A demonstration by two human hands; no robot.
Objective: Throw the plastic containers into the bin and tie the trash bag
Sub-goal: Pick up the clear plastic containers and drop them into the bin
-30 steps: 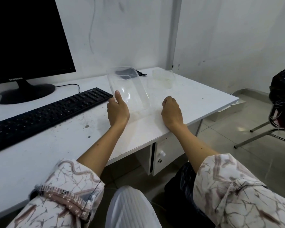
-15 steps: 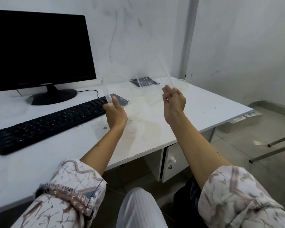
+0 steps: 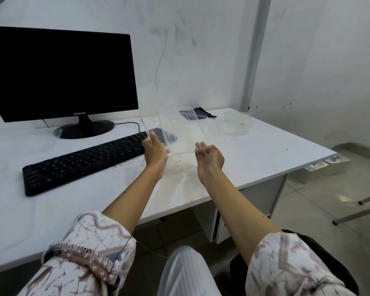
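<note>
Head view: white desk [image 3: 254, 163] is filling mid-frame, and at centre a clear plastic container [image 3: 179, 129] is being held above it. Left hand [image 3: 155, 152] is gripping its left edge; right hand [image 3: 209, 157] is pinching its near-right rim.

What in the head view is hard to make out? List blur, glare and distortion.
Head view: the clear container in the left hand and right hand is see-through, only edges showing; wide-angle bends the monitor; soft even light, no harsh glare.
</note>
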